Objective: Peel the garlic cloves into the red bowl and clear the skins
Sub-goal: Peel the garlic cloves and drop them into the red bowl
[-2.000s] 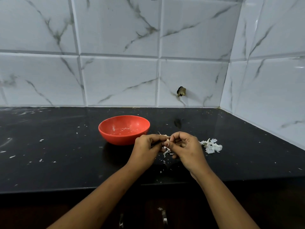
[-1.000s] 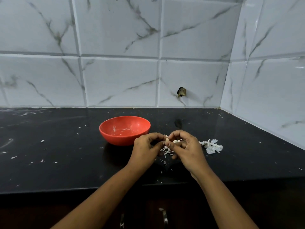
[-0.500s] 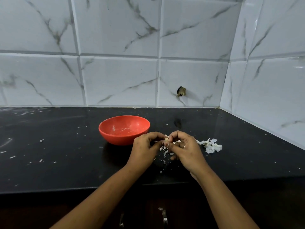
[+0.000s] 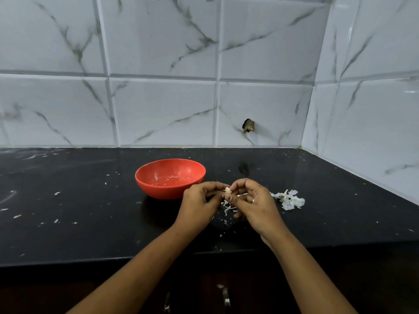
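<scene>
A small pale garlic clove (image 4: 227,189) is pinched between the fingertips of my left hand (image 4: 199,201) and my right hand (image 4: 254,203), just above the black counter. Both hands have curled fingers around it. The red bowl (image 4: 170,177) stands just left of and behind my left hand, with a few pale bits inside. Loose white skins (image 4: 227,208) lie under and between my hands. A larger heap of skins (image 4: 289,199) lies right of my right hand.
The black counter (image 4: 79,211) carries scattered white flecks, mostly on the left. Tiled walls close the back and right side. The counter's front edge runs below my forearms, with cabinet handles (image 4: 225,298) under it.
My hands stay in the same spot, working at the clove. The clove now shows more plainly between my fingertips, and the skin bits under my hands have shifted slightly.
</scene>
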`<act>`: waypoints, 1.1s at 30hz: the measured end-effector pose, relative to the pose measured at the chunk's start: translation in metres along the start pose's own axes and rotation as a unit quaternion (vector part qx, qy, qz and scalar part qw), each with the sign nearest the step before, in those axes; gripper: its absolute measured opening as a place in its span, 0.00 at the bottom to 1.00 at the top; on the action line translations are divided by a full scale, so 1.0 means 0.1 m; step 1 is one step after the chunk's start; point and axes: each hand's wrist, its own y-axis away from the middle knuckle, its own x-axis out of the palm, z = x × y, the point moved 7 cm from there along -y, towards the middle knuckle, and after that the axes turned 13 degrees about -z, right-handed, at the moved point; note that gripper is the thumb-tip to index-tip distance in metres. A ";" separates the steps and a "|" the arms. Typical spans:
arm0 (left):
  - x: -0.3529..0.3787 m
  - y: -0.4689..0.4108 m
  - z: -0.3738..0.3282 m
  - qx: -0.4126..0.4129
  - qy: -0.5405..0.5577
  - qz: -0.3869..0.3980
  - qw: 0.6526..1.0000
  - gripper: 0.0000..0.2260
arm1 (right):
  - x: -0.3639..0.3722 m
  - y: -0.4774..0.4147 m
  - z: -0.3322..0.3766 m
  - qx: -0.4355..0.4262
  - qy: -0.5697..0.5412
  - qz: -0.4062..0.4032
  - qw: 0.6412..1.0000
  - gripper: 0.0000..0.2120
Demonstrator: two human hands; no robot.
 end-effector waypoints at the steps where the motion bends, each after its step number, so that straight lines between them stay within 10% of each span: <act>1: 0.00 0.00 0.00 0.002 0.000 0.001 1.000 0.11 | 0.01 0.00 -0.01 0.005 -0.001 0.001 1.000 0.06; 33: 0.03 0.03 -0.03 -0.014 0.051 0.027 0.998 0.15 | -0.03 0.01 0.04 -0.005 -0.008 -0.015 1.000 0.08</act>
